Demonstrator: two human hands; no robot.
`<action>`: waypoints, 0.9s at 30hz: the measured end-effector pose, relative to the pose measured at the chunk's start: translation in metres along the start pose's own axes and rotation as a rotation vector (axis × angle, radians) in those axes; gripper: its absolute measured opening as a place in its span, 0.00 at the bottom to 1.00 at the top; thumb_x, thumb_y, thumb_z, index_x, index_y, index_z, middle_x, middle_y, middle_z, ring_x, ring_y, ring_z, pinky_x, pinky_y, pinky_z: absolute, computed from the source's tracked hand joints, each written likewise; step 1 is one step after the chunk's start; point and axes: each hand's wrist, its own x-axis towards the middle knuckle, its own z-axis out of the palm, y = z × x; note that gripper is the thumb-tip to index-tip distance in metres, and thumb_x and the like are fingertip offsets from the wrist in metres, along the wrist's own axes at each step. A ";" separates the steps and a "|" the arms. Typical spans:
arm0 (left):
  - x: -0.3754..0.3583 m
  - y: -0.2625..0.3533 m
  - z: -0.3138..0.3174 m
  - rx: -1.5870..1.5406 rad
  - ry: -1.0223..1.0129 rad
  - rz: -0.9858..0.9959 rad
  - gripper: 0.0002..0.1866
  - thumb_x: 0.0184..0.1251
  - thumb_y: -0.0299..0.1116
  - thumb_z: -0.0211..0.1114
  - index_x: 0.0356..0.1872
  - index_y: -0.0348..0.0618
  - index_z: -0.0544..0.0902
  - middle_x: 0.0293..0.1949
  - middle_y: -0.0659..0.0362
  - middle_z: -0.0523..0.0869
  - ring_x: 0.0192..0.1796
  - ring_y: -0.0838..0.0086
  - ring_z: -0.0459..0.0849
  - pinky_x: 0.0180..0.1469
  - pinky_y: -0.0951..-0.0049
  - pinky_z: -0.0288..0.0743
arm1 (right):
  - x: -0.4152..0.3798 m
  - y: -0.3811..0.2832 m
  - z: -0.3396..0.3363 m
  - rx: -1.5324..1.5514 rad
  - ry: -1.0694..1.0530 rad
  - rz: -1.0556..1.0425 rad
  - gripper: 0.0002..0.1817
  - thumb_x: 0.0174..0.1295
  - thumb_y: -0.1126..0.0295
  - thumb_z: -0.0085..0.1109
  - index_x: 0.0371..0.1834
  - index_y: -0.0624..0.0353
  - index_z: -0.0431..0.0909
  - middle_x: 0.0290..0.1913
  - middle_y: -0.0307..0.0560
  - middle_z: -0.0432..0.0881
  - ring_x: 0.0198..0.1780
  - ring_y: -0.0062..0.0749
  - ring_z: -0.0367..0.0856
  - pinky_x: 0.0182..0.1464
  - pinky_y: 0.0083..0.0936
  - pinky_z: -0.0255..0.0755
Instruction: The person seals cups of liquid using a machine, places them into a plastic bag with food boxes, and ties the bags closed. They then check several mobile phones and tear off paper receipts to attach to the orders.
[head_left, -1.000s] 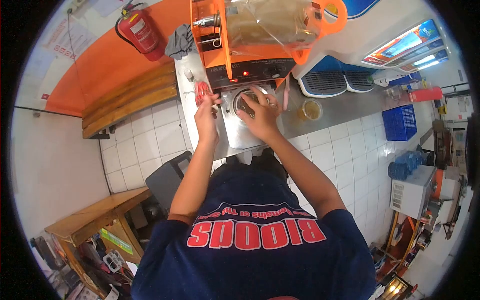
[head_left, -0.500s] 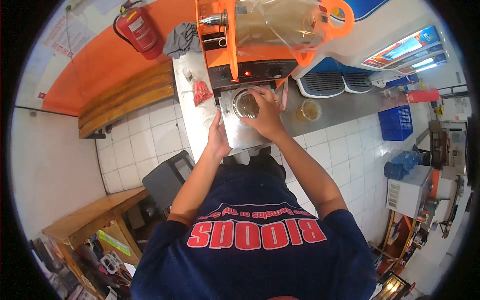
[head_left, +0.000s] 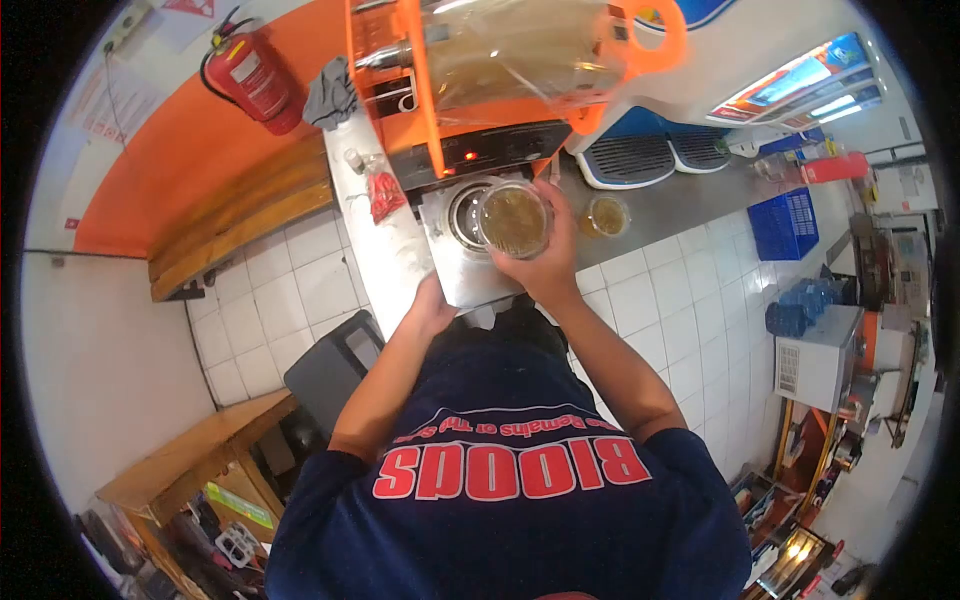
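Observation:
My right hand [head_left: 547,253] is wrapped round a clear plastic cup [head_left: 514,218] with a brownish drink in it, seen from above through its shiny top. The cup is above and to the right of the round holder [head_left: 466,214] in a metal tray [head_left: 470,285]. My left hand [head_left: 433,305] grips the tray's near left edge, its fingers partly hidden. Behind the tray stands an orange cup sealing machine [head_left: 400,140] with a lit red light and a roll of clear film [head_left: 525,65].
A second filled cup [head_left: 606,215] stands on the steel counter [head_left: 665,205] to the right. A red bag [head_left: 384,194] lies left of the machine. Drip trays [head_left: 628,160] sit behind the counter. A blue basket [head_left: 783,226] is farther right, and a dark stool [head_left: 335,365] at lower left.
My right hand has lifted the cup out of the round holder and shifted it right, uncovering the ring. My left hand stays at the tray's edge. The view has turned slightly.

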 end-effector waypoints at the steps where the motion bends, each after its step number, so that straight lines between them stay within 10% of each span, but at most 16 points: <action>1: -0.005 -0.006 0.003 0.172 0.002 -0.021 0.24 0.81 0.43 0.54 0.67 0.39 0.75 0.63 0.50 0.82 0.63 0.59 0.81 0.66 0.56 0.75 | -0.002 -0.003 -0.004 -0.010 0.014 -0.001 0.54 0.35 0.72 0.81 0.73 0.57 0.62 0.67 0.51 0.67 0.70 0.48 0.68 0.74 0.45 0.57; 7: -0.022 -0.023 0.011 0.434 -0.228 -0.043 0.18 0.72 0.22 0.65 0.61 0.37 0.79 0.54 0.52 0.86 0.48 0.70 0.85 0.51 0.72 0.81 | -0.007 -0.026 -0.041 0.287 0.158 -0.024 0.57 0.39 0.76 0.84 0.72 0.58 0.53 0.67 0.53 0.65 0.70 0.39 0.69 0.73 0.39 0.66; 19: 0.037 -0.010 0.046 -0.059 -0.018 0.251 0.15 0.75 0.35 0.66 0.58 0.47 0.77 0.62 0.54 0.83 0.58 0.71 0.84 0.59 0.68 0.80 | -0.026 0.015 -0.127 0.371 0.511 0.145 0.36 0.45 0.83 0.77 0.58 0.58 0.70 0.66 0.50 0.72 0.66 0.38 0.75 0.69 0.35 0.71; 27: 0.098 -0.087 0.068 0.804 -0.195 0.197 0.26 0.69 0.20 0.64 0.66 0.45 0.68 0.63 0.55 0.79 0.52 0.74 0.83 0.51 0.74 0.80 | -0.041 0.089 -0.238 0.282 0.791 0.268 0.33 0.49 0.84 0.75 0.58 0.54 0.70 0.63 0.46 0.73 0.65 0.38 0.75 0.68 0.34 0.70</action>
